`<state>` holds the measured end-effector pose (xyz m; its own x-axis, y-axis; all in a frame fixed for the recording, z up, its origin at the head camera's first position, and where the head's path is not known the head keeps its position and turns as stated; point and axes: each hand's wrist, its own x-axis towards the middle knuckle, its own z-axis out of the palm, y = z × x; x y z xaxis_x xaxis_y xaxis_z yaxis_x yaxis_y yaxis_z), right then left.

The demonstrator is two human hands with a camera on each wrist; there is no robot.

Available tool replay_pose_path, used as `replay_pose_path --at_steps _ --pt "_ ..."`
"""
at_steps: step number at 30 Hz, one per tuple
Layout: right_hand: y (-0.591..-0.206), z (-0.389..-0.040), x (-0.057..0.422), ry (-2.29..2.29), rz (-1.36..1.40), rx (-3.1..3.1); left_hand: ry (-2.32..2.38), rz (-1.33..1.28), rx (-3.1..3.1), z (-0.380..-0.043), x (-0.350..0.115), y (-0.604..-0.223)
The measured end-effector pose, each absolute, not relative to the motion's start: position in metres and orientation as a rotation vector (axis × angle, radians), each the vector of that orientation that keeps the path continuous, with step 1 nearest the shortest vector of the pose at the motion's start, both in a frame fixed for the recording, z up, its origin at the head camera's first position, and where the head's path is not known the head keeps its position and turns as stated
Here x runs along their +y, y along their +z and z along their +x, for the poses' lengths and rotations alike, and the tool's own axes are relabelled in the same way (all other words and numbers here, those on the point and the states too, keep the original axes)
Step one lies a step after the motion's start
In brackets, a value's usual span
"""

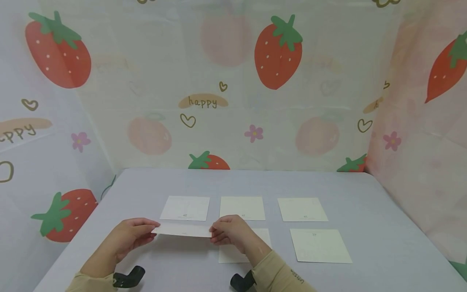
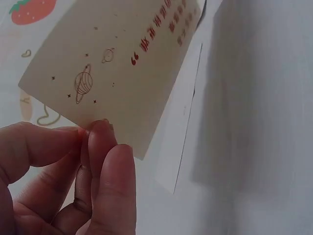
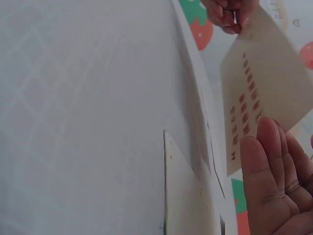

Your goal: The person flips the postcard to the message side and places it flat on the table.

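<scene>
A cream paper card (image 1: 184, 230) is held up off the table between both hands, tilted so its top face looks thin in the head view. My left hand (image 1: 132, 237) pinches its left end between thumb and fingers. At the opposite end my right hand (image 1: 233, 234) pinches the card's edge. On its underside, the left wrist view shows a printed ringed planet (image 2: 83, 83) and red lettering (image 2: 155, 29). In the right wrist view the same card (image 3: 264, 73) spans from one hand to the other.
Behind it lie three more cards: a left one (image 1: 185, 208), a middle one (image 1: 242, 205) and a right one (image 1: 303, 209). Nearer are a card (image 1: 233, 254) partly hidden by the right hand and another card (image 1: 321, 246). Strawberry-print curtains (image 1: 233, 134) enclose the white table (image 1: 383, 227).
</scene>
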<state>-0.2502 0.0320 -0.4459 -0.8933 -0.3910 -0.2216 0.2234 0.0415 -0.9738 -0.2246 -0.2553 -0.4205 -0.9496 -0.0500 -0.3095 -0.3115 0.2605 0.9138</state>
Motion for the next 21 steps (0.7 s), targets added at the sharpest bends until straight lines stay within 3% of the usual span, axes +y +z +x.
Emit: replay_pose_path --at_steps 21 --pt "-0.4447 -0.247 0.0309 -1.871 -0.208 1.971 1.731 -0.351 2.329 -0.2247 -0.2552 -0.4235"
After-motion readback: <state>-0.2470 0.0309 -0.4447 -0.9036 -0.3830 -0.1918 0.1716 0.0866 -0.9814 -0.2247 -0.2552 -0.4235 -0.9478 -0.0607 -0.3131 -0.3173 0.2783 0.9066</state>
